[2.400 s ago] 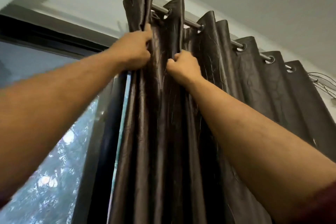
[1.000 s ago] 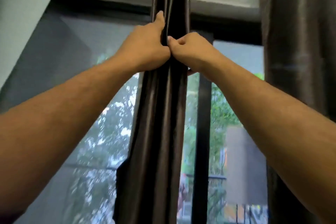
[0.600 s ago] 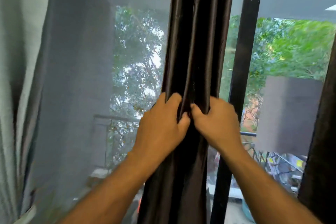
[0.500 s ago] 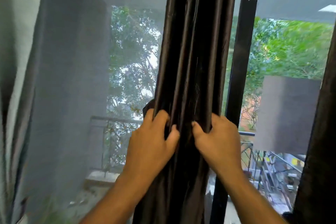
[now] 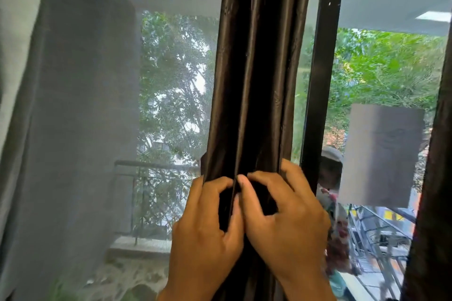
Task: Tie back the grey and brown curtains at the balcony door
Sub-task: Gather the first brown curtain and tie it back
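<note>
A dark brown curtain (image 5: 254, 68), gathered into a narrow bundle of pleats, hangs down the middle of the head view in front of the balcony door. My left hand (image 5: 205, 232) grips its left folds low in the frame. My right hand (image 5: 286, 222) grips the right folds, its fingers curled round the far side. The two thumbs meet at the front of the bundle. A grey curtain (image 5: 17, 80) hangs along the left edge, apart from both hands.
A black door frame post (image 5: 320, 80) stands just right of the bundle. Another dark curtain panel (image 5: 435, 203) fills the right edge. A mesh screen (image 5: 97, 105) covers the left pane, with a balcony railing (image 5: 151, 166) and trees behind it.
Both hands have slid down the brown curtain from near the rod to mid height, gathering it into a tight bundle. Since half a second ago they have closed in until the thumbs touch.
</note>
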